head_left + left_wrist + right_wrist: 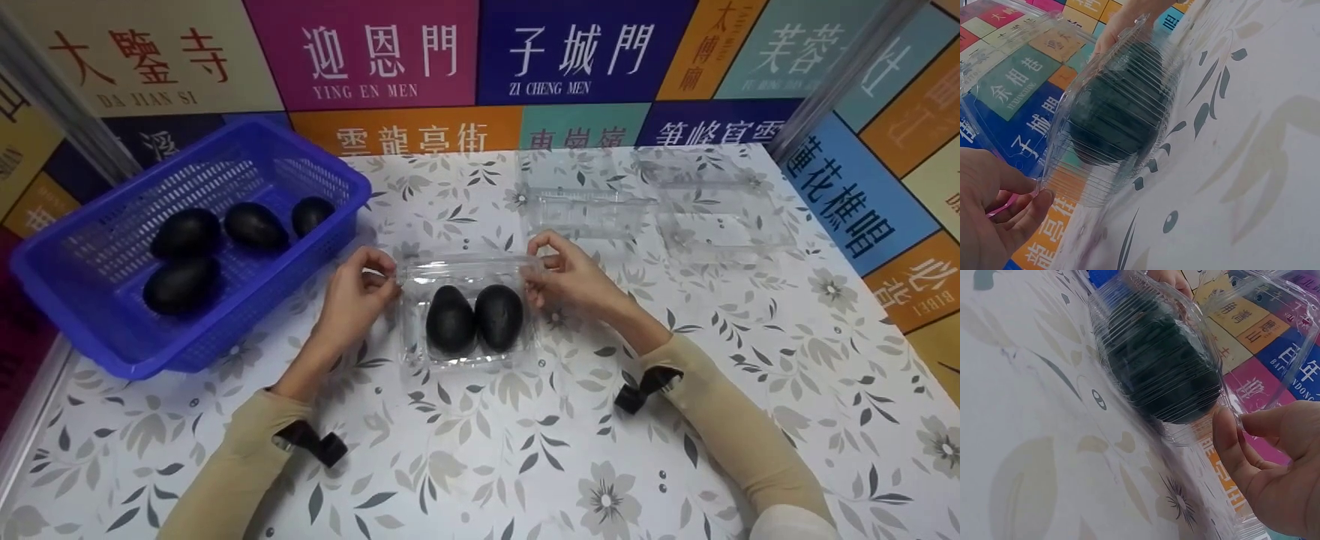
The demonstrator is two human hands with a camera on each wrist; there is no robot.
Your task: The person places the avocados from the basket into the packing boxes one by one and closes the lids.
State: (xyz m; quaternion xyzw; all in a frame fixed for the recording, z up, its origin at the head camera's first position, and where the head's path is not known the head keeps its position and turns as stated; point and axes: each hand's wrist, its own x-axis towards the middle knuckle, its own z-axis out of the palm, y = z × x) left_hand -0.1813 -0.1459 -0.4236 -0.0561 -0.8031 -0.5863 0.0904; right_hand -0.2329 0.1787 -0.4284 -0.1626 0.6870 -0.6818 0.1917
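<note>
A clear plastic clamshell box (414, 341) sits at the middle of the table with two black avocados (451, 321) side by side in it. Its lid (988, 62) stands raised in both wrist views. My left hand (351, 296) pinches the box's rim at its left side between thumb and fingertips. On the opposite side, my right hand (576, 281) pinches the rim the same way, as the right wrist view shows up close. Ribbed plastic walls partly veil the avocado (1157, 360) nearest that camera.
A blue-purple plastic basket (247, 319) at the left holds several more black avocados (255, 225). Further clear plastic boxes (592, 214) stand at the back right of the flowered table (510, 465). Panels with large lettering (382, 52) rise behind the table.
</note>
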